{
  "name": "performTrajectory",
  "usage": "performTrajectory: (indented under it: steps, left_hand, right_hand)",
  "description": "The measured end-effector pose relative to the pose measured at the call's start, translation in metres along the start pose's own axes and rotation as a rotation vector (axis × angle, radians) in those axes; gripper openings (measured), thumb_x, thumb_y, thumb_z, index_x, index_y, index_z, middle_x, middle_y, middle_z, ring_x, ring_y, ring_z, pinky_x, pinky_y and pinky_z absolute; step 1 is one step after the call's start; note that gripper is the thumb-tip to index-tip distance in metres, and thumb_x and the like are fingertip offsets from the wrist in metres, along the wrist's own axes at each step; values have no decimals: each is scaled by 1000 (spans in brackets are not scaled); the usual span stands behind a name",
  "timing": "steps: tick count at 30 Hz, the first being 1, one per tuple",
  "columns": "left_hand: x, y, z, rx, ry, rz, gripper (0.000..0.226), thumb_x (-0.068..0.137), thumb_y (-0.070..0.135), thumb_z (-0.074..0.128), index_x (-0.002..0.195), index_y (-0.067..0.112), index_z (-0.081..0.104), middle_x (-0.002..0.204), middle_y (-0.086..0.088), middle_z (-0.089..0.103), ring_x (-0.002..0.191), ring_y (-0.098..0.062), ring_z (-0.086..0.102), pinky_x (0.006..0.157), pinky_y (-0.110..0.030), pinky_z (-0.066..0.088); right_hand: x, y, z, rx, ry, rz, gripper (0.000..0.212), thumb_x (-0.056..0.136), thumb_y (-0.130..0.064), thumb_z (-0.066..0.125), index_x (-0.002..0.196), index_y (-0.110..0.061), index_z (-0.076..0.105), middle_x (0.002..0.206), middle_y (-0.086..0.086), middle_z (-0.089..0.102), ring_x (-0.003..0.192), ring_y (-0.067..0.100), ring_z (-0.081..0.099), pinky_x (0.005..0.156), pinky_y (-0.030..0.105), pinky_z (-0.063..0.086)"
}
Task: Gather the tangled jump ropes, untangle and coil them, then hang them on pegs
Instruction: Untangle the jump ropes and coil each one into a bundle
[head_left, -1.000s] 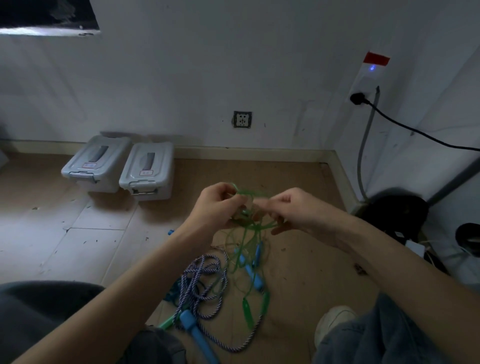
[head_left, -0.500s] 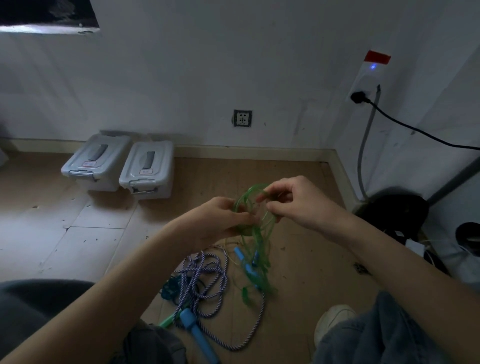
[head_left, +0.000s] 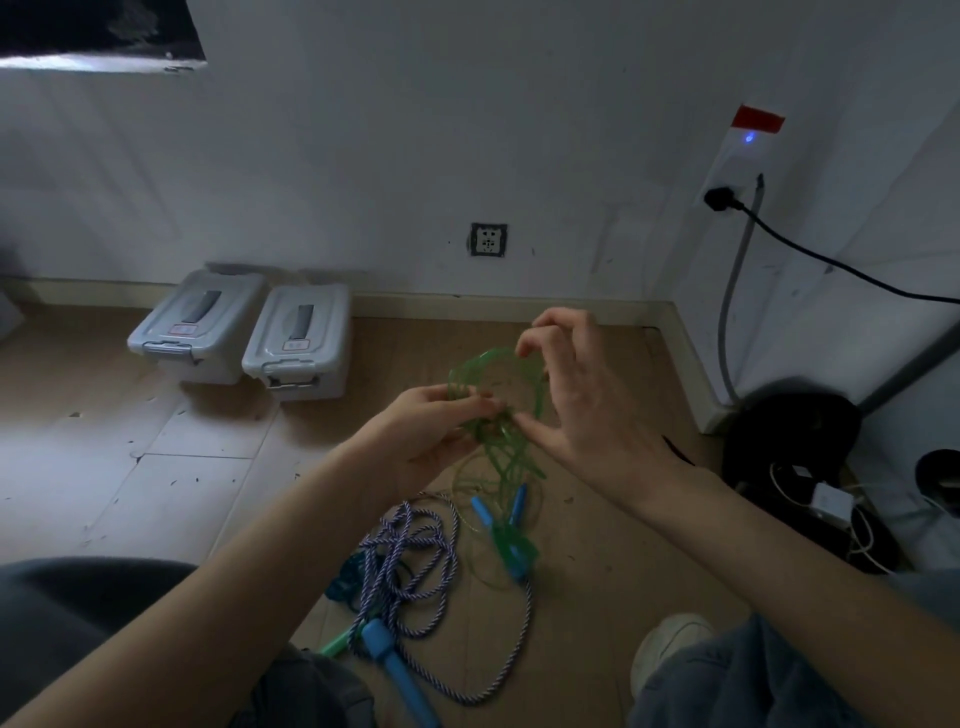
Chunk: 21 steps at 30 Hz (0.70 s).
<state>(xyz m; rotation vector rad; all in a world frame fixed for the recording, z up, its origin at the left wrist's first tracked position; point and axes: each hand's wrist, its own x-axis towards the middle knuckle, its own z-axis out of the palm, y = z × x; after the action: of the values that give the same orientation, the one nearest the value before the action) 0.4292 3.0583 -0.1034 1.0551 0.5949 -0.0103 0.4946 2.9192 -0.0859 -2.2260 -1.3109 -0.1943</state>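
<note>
Both grips work the green rope (head_left: 498, 410): left hand (head_left: 431, 431) pinches its thin, springy, light plastic coils together, right hand (head_left: 582, 395) hooks the loop's top at 12 o'clock, tails trailing toward the floor (head_left: 156, 467)

1. Both forearms reach forward from the lower corners of the view and converge toward the middle, bare to the wrists.
2. The left hand (head_left: 434, 431) sits lower, back of the hand turned up and to the left, fingers curled inward with the fingertips pinching a bundle of green rope (head_left: 498, 410).
3. The right hand (head_left: 582, 395) is raised a little higher, palm turned toward the left hand, wrist bent slightly back.
4. Its index and middle fingers arch over the top of the rope loop, while the thumb reaches down to the bundle close to the left fingertips.
5. The two hands are nearly touching at the thumb tips.
</note>
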Motion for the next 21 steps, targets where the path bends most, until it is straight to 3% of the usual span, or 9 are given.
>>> performTrajectory:
  steps: [2, 5, 8, 10, 12, 14, 16, 19, 21]
  left_hand:
    - [-1, 0, -2, -43, -37, -13, 22, 69, 1, 66, 89, -3, 60, 67, -8, 70, 55, -11, 66, 49, -15, 50]
    - [1, -1, -3, -71, -43, -2, 22, 72, -1, 65, 93, -5, 59, 69, -8, 70, 56, -12, 66, 49, -16, 50]
    - [0, -2, -2, -80, -28, -7, 13, 78, -3, 61, 91, -4, 60, 68, -8, 70, 55, -11, 66, 50, -16, 51]
    - [-1, -1, 0, -80, -24, -2, 11, 79, -3, 60, 90, -4, 59, 64, -7, 70, 54, -11, 65, 49, -16, 51]
    - [-1, 0, 1, -71, -7, 2, 7, 81, -2, 58, 87, -4, 59, 60, -7, 68, 52, -10, 64, 48, -16, 52]
    - [-3, -1, 3, -54, -4, 5, 4, 81, -1, 59, 85, -3, 60, 62, -8, 68, 53, -11, 64, 50, -17, 53]
    - [-2, -1, 2, -47, 26, 0, 7, 82, 1, 60, 87, -3, 59, 70, -11, 69, 58, -14, 66, 51, -19, 54]
    - [3, -1, -10, -38, 140, -39, 14, 85, 7, 59, 92, -4, 56, 73, -14, 68, 61, -20, 65, 51, -22, 55]
    - [7, -2, -21, -41, 163, -94, 16, 87, 11, 57, 95, -3, 54, 83, -15, 64, 63, -22, 66, 63, -27, 56]
  right_hand:
    - [0, 1, -1, -50, -11, -36, 35, 75, -1, 72, 107, -4, 57, 120, 15, 42, 84, 15, 46, 60, 11, 40]
    - [0, 6, 0, 20, -52, 22, 9, 83, -10, 65, 91, -7, 67, 117, 7, 48, 101, 19, 47, 83, 29, 46]
    - [3, 13, 1, 215, -60, 176, 23, 87, -27, 59, 81, -6, 69, 113, 1, 46, 108, 16, 45, 90, 37, 44]
    - [5, 13, -1, 247, -40, 217, 41, 80, -49, 60, 74, -9, 66, 107, -3, 45, 103, 13, 45, 84, 30, 42]
    - [4, 12, -1, 247, -142, 218, 52, 66, -63, 58, 73, -12, 66, 103, -6, 43, 100, 9, 40, 82, 24, 34]
    - [2, 13, 4, 161, -263, 183, 44, 69, -57, 64, 78, -14, 69, 104, -7, 43, 102, 7, 36, 85, 23, 32]
    - [2, 19, 6, 192, -224, 208, 23, 80, -37, 65, 82, -15, 70, 105, -6, 47, 103, 9, 40, 89, 24, 35]
    - [11, 31, -8, 788, 40, 533, 18, 90, -20, 55, 76, -17, 66, 92, -6, 63, 94, 10, 55, 77, 22, 44]
    - [16, 42, -24, 1288, 180, 670, 19, 93, -13, 49, 81, -11, 64, 77, -2, 68, 77, 11, 61, 65, 22, 50]
